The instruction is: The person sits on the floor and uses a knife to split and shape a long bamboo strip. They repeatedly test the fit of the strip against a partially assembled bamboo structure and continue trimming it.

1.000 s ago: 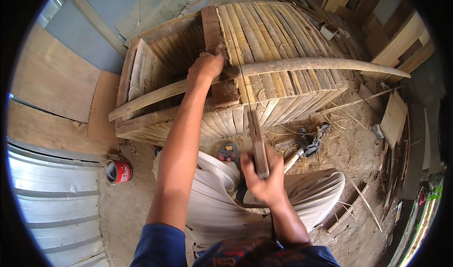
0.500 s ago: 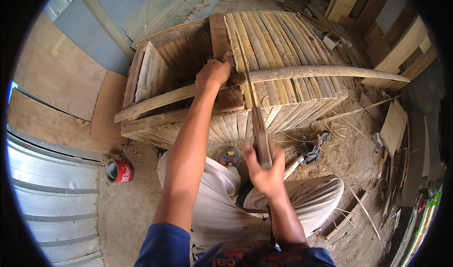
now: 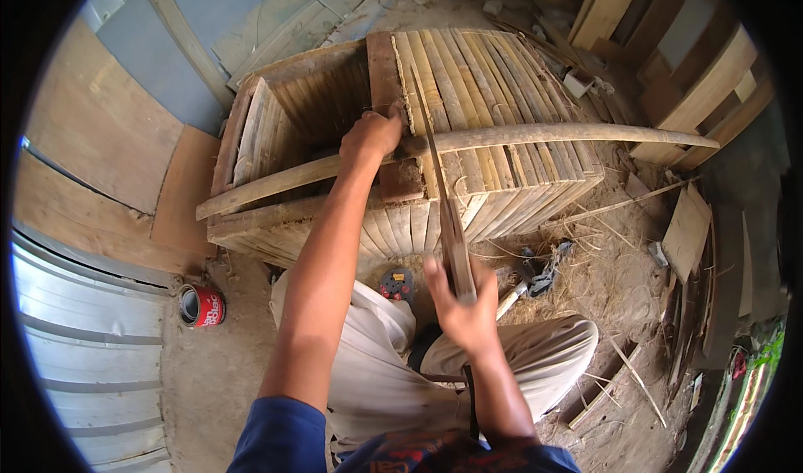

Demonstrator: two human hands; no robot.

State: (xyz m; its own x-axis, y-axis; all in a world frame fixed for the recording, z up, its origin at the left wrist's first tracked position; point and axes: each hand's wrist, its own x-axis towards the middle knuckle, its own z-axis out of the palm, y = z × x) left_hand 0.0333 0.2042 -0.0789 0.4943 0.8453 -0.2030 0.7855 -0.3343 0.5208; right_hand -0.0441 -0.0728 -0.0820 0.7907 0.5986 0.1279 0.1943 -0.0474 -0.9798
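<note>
My right hand (image 3: 468,310) is closed round the wooden handle of a handsaw (image 3: 454,243), whose thin blade, seen nearly edge-on, points away from me. The blade crosses a long, curved bamboo strip (image 3: 535,134) that lies across a box-like frame covered with bamboo slats (image 3: 493,80). My left hand (image 3: 372,132) is closed against the edge of a brown board (image 3: 383,63) on the frame, left of the blade. Its wrist passes over the strip; what its curled fingers hold is hidden.
The frame's left part is an open compartment (image 3: 251,134). A red can (image 3: 202,306) stands on the dirt floor at left, near corrugated metal (image 3: 92,347). A dark tool with a pale handle (image 3: 512,300) lies right of my right hand. Boards (image 3: 687,230) lean at right.
The whole scene has shifted slightly left in the picture. Both hands keep nearly the same places on the work, and the saw still crosses the bamboo strip.
</note>
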